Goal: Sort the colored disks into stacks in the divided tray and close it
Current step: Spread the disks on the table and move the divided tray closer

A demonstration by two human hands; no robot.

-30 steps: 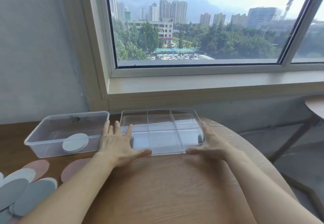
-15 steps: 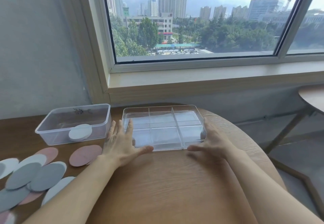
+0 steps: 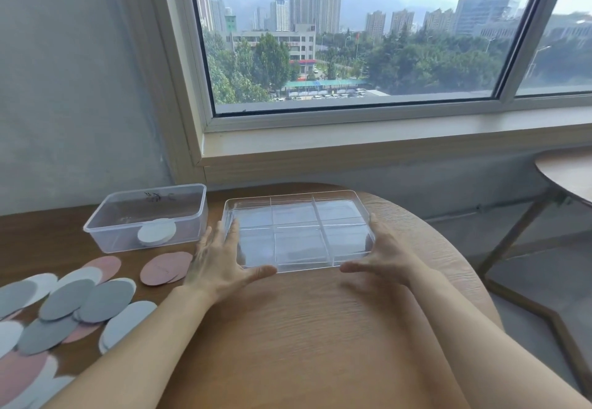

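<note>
While both hands bracket it, we find the divided tray (image 3: 294,242) lying flat near the far edge of the table (image 3: 304,328), about midway along that edge. The left hand (image 3: 217,261) lies against the tray's left wall, fingers straight and spread, thumb stretched along the near wall. The right hand (image 3: 384,255) mirrors it on the right wall, fingers likewise straight; neither hand curls round anything. We note a clear tub (image 3: 128,243) just left of the tray, toward the far left corner, with one white disk (image 3: 157,232) inside. A pink disk (image 3: 165,268) lies flat beside the left hand. Loose disks (image 3: 64,306) in grey, white and pink overlap in a heap along the table's left edge.
</note>
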